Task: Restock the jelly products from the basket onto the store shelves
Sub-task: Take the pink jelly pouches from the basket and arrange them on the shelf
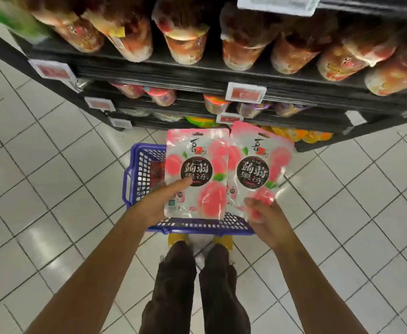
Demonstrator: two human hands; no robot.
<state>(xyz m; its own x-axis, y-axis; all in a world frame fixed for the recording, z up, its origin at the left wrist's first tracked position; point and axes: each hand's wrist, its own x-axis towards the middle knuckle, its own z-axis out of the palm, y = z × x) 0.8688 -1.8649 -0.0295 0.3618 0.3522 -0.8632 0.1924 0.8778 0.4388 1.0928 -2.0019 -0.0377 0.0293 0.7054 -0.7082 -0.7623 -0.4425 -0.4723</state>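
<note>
Nearest, at 6 o'clock, dark trousers point(197, 285) and yellow shoe tips point(176, 239) stand on white floor tiles point(52, 189). Both forearms reach toward 12 o'clock.

The left hand point(159, 203) grips the left peach jelly pouch point(197, 172) by its lower left corner, thumb laid flat across the front, fingers hidden behind. The right hand point(267, 218) pinches the bottom edge of the right peach jelly pouch point(258, 169), fingers curled over its front. The pouches are held upright side by side, inner edges touching. Each shows pink peaches and a black disc reading 蒟蒻果冻; the small print is unreadable.

Behind them a blue basket point(137, 174) sits on the floor, largely covered; something dark red inside is unclear.

From 10 to 2 o'clock, black shelves point(197, 73) carry blurred orange jelly cups point(188, 44), and the price tags point(245, 92) are illegible.
</note>
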